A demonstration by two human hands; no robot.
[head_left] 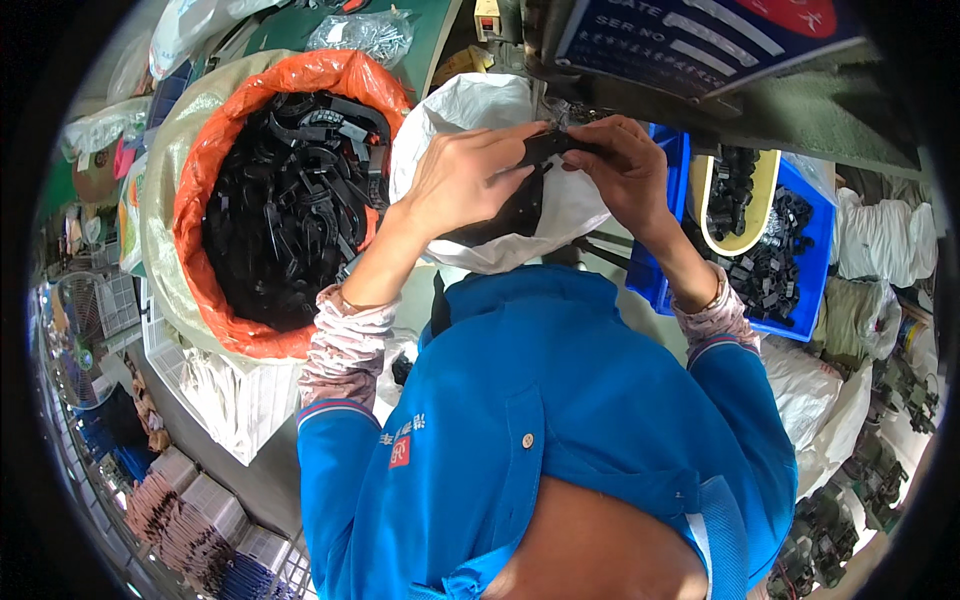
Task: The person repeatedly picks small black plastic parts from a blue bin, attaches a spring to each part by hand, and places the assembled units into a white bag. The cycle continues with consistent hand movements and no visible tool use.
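Observation:
Both my hands are raised in front of my chest and meet on one black plastic part point(548, 150). My left hand point(462, 178) grips its left side with the thumb on top. My right hand point(622, 165) pinches its right end with thumb and fingers. The part hangs over an open white sack point(470, 110), with a machine's edge just behind it. Patterned sleeve covers and blue jacket sleeves cover my forearms.
A large sack lined in orange point(200, 180) at my left is full of similar black plastic parts. A blue bin point(815, 215) at my right holds small black pieces and a yellowish scoop-shaped tray point(760, 195). White sacks and dark assemblies lie at the far right.

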